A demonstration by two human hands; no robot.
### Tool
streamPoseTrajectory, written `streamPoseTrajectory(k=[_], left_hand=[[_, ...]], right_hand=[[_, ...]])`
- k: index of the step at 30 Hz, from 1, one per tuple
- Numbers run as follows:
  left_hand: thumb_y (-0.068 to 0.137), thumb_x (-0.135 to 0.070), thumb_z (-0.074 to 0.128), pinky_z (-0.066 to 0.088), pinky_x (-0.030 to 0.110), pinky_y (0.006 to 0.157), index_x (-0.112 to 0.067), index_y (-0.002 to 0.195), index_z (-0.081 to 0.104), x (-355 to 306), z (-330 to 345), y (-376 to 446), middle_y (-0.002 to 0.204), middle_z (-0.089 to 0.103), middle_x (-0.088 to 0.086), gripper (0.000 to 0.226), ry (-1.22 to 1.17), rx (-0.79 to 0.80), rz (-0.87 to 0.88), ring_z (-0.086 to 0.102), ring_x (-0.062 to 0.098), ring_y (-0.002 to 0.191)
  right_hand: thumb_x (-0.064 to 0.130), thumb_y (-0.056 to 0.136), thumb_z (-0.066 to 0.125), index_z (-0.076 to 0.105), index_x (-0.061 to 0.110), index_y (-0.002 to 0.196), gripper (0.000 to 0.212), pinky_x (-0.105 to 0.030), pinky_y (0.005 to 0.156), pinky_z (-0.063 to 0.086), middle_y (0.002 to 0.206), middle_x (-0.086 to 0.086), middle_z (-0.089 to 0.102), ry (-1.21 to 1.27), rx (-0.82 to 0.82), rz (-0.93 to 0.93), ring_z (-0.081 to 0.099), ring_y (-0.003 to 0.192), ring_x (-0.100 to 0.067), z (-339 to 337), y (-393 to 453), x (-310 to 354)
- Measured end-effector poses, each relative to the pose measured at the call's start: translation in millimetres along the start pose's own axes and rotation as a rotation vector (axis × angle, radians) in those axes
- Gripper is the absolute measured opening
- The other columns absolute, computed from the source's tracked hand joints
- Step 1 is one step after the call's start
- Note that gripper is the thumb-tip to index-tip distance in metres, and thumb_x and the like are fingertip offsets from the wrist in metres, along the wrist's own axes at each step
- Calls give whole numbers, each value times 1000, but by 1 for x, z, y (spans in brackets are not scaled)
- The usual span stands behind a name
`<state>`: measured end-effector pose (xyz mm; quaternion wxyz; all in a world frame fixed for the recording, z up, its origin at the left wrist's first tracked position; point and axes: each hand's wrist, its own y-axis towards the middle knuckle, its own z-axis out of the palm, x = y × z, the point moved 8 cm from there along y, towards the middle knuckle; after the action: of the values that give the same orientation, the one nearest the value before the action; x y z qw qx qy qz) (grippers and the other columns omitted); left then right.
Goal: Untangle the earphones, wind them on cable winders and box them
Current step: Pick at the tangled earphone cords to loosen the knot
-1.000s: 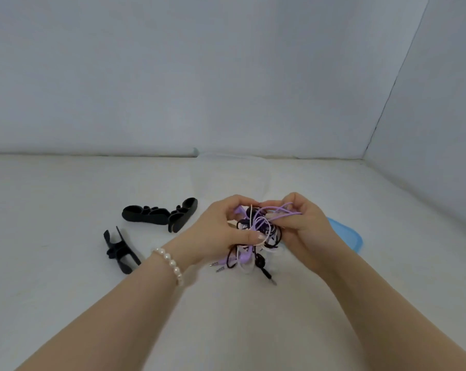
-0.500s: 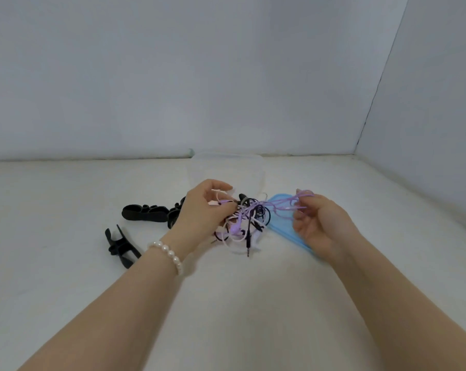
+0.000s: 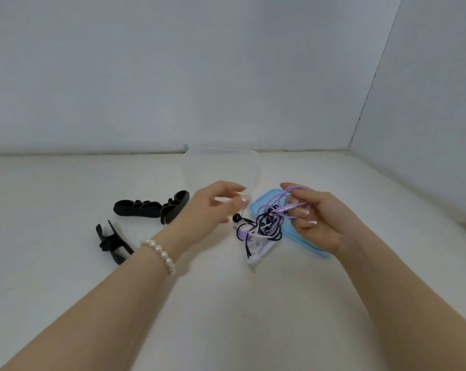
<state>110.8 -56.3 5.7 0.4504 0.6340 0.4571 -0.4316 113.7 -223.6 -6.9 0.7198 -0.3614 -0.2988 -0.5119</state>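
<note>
- Two black cable winders (image 3: 151, 208) are seen at the left on the counter (image 3: 65, 263).
- The left hand (image 3: 210, 207), blurred, has been drawn leftward; a white cord seems pinched.
- One tangle of earphones (image 3: 264, 228) now hangs lower.
- The right hand (image 3: 314, 220) has been lifted rightward, purple loops pinched.
- One clear box (image 3: 221, 167) and one blue lid (image 3: 261, 207) are counted.

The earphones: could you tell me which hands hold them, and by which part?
The right hand pinches purple cable loops of the earphones; the left hand pinches a white strand.
</note>
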Motion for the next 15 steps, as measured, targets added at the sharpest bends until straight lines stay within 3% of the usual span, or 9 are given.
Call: streamPoseTrajectory(k=[1,3,7,10,13,15], left_hand=[[60,-44,74,52,30,80,-33,99,63,-1,15,-4,103,64,-4,42,1,92,2,64,14,86],[52,-40,79,53,24,74,-33,103,62,-2,37,-11,95,67,-8,54,32,207,24,63,7,78],[56,-10,65,44,18,59,-22,89,64,-6,36,-10,69,62,-11,35,122,203,65,54,5,62],[55,-2,63,45,20,55,-16,88,64,-3,21,-3,70,65,0,36,-28,148,-18,57,14,62],[63,0,76,44,19,51,-7,104,61,1,16,-6,80,67,11,44,-229,123,-141,61,20,62],[81,-11,65,50,24,53,-1,105,59,4,7,-7,80,67,15,28,-365,44,-201,65,25,61]], right_hand=[[1,93,37,58,4,89,22,-11,28,19,45,0,46,-14,34,2,34,29,-5,5,-1,-2],[3,93,36,60,5,92,24,-10,28,21,46,0,46,-42,97,6,35,30,-5,16,-4,-4],[3,93,35,60,5,94,25,-12,29,23,48,0,46,-38,104,-14,37,32,-6,21,-4,-5],[-2,92,38,59,4,90,22,-13,33,33,49,-2,49,94,-38,-78,43,35,-7,5,1,3],[-9,81,47,58,1,94,19,-18,60,53,75,-12,57,270,-51,-99,59,61,-15,-3,-1,11],[-6,75,50,57,5,108,36,-31,81,53,98,-16,55,221,-9,-127,62,90,-23,-6,-4,18]])
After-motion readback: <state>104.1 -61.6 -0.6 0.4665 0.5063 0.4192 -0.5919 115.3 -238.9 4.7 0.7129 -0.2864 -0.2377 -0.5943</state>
